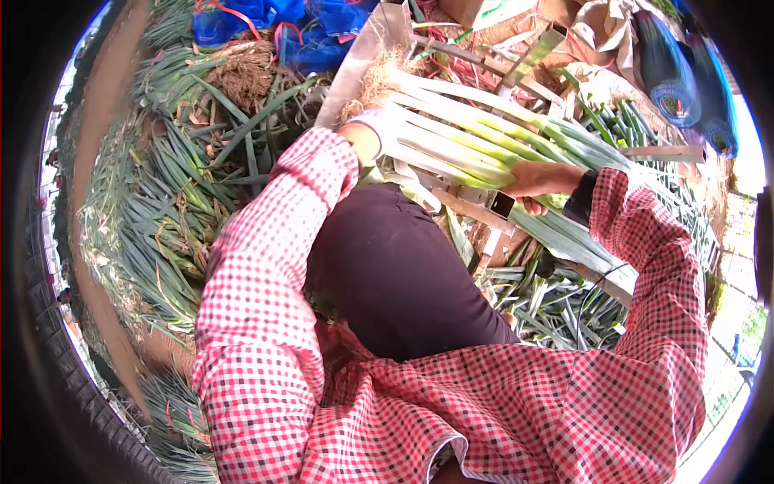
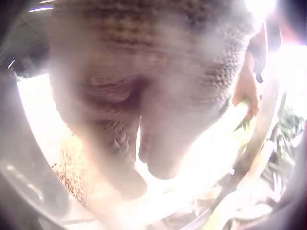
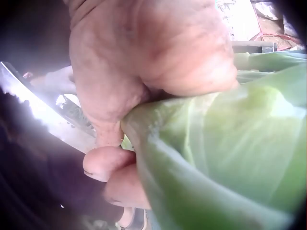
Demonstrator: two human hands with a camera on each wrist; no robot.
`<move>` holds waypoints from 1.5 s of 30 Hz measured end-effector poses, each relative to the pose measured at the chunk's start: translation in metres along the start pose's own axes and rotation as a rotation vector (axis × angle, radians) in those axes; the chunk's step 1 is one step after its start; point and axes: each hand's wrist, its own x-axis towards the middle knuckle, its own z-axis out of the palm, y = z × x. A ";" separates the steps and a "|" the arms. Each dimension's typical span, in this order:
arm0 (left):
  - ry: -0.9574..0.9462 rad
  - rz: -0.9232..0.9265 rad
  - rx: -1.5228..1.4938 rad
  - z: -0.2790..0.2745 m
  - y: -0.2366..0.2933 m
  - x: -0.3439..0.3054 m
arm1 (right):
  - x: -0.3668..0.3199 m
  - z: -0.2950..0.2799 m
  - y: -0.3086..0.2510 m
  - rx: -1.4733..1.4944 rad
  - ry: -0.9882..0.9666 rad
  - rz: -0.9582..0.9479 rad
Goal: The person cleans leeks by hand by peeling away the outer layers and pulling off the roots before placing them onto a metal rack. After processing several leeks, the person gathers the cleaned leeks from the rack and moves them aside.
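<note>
Several long leeks (image 1: 459, 133) lie side by side across a metal frame, roots at the upper left and green leaves at the lower right. The left hand (image 1: 379, 131), in a pale glove, rests on the white stems near the roots; its fingers (image 2: 163, 163) point down over the bright stems in the left wrist view. My bare right hand (image 1: 544, 181) grips a leek where white turns green. In the right wrist view, the fingers of the right hand (image 3: 153, 62) curl under a broad green leaf (image 3: 230, 143).
Piles of leeks (image 1: 173, 218) cover the ground at the left. Blue netting (image 1: 314, 32) lies at the top, rolled blue material (image 1: 673, 81) at the upper right. A metal bar (image 1: 665, 153) sticks out at the right; cut leaves (image 1: 556, 310) lie below the frame.
</note>
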 end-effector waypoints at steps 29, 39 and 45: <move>0.116 0.109 -0.018 0.013 0.024 0.044 | 0.014 0.047 0.093 -0.857 0.682 -0.405; 1.065 0.177 -1.309 0.055 -0.057 -0.312 | -0.158 0.038 -0.063 -0.755 0.917 -0.512; 1.907 -0.724 -1.977 0.151 -0.166 -0.497 | -0.225 0.121 -0.219 -0.952 0.629 -0.582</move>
